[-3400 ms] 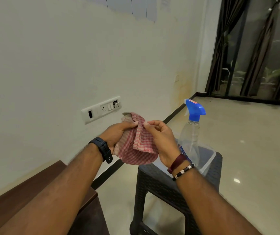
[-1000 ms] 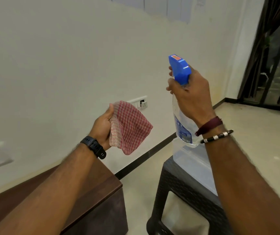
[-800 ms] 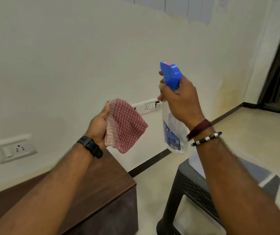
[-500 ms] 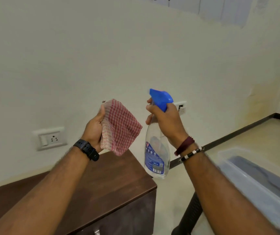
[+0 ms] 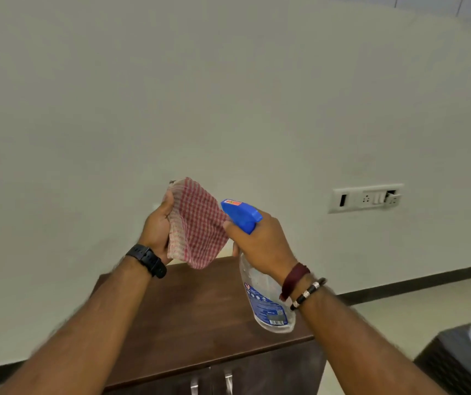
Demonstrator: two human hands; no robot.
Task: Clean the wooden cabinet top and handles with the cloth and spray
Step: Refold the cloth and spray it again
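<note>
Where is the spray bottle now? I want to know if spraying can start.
In the head view, the spray bottle is gripped in the right hand above the wooden cabinet top, its blue nozzle beside the cloth held by the left hand.

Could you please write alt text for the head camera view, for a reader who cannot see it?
A person's left hand holds up a red checked cloth while the right hand grips a spray bottle by its blue trigger head, nozzle aimed at the cloth. Below them stands a dark wooden cabinet with metal handles, against a pale wall with a socket panel.
</note>
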